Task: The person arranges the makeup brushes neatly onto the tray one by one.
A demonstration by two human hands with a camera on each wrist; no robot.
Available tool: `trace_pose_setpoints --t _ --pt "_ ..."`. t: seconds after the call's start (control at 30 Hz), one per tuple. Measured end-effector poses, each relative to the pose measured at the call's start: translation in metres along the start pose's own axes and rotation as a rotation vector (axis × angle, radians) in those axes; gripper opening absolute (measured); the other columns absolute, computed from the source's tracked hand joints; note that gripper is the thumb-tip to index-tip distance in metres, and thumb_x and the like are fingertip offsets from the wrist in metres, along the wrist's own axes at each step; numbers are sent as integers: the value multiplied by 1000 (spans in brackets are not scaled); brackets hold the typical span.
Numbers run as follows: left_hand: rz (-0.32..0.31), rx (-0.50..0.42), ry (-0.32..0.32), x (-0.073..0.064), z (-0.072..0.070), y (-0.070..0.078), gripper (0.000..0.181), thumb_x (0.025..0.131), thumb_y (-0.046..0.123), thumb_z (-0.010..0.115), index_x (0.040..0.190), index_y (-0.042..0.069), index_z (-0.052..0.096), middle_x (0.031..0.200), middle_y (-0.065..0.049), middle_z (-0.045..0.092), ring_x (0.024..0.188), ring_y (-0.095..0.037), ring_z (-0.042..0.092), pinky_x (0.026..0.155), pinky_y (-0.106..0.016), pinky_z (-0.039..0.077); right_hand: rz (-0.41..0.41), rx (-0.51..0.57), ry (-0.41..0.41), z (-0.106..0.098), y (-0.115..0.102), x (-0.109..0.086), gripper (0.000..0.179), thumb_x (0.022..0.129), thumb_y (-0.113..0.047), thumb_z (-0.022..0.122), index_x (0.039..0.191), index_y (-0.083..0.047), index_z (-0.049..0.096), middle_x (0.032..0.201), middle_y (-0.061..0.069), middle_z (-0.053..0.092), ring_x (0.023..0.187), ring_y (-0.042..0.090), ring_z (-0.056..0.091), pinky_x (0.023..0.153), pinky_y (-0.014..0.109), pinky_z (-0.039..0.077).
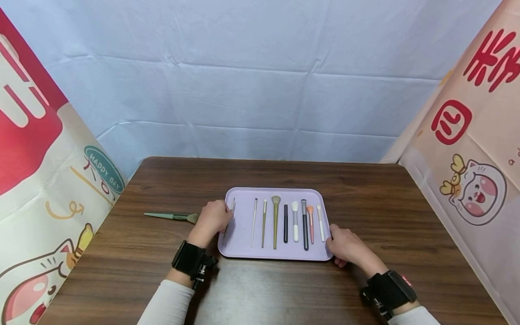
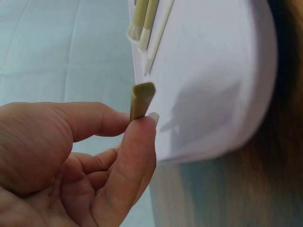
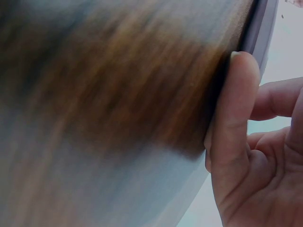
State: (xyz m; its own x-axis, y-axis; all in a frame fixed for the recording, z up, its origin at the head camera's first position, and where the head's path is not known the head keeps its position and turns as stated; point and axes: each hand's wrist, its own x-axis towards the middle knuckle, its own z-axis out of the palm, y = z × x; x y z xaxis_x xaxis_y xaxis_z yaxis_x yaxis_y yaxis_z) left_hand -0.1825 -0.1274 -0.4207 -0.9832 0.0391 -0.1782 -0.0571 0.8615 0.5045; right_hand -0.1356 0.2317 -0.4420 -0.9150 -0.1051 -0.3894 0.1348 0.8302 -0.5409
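In the left wrist view, my left hand (image 1: 214, 217) pinches a slim makeup brush (image 2: 141, 101) by its olive handle, between thumb and fingers. The hand is over the left end of a lilac tray (image 1: 243, 253), and the brush's upper part shows past the fingers in the head view. My right hand (image 1: 347, 246) grips the tray's lower right edge, thumb along the rim and other fingers lower down. Side by side on the tray lies a row of makeup brushes, among them an olive brush (image 1: 275, 225), a black one (image 1: 285, 224) and a pink one (image 1: 311, 225).
A green makeup brush (image 1: 170, 216) lies on the dark wooden table (image 1: 365, 189), left of the tray, its bristles close to my left hand. Pale blue cloth (image 1: 252, 90) hangs behind the table, and printed cloths (image 1: 467, 180) hang at both sides.
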Motion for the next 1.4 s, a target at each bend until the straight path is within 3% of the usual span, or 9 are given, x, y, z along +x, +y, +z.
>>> trace_pose_setpoints --t 0.27,0.73,1.0,1.4 --pt "25 7 -3 6 9 7 50 98 12 56 51 18 40 40 2 45 37 -13 48 42 -26 36 3 -5 2 1 1 0 16 97 -7 46 108 4 52 72 12 58 52 21 61 46 33 52" --pt "-5 90 -21 13 19 21 50 96 12 54 47 15 43 40 2 52 43 -18 57 50 -27 43 6 -2 -8 0 0 1 18 98 -7 45 110 4 52 73 13 58 53 21 61 46 33 53" --pt "-14 108 -36 20 27 30 43 96 12 53 54 10 58 40 2 52 42 -16 58 57 -26 47 9 -2 -11 0 1 1 20 99 -8 45 112 5 52 74 13 58 53 21 61 46 33 53" --pt "3 117 -21 23 34 32 40 95 11 55 55 10 56 40 3 52 41 -14 58 59 -26 49 7 -7 -11 -1 0 1 18 99 -8 46 111 4 52 73 12 58 53 21 61 46 33 52"
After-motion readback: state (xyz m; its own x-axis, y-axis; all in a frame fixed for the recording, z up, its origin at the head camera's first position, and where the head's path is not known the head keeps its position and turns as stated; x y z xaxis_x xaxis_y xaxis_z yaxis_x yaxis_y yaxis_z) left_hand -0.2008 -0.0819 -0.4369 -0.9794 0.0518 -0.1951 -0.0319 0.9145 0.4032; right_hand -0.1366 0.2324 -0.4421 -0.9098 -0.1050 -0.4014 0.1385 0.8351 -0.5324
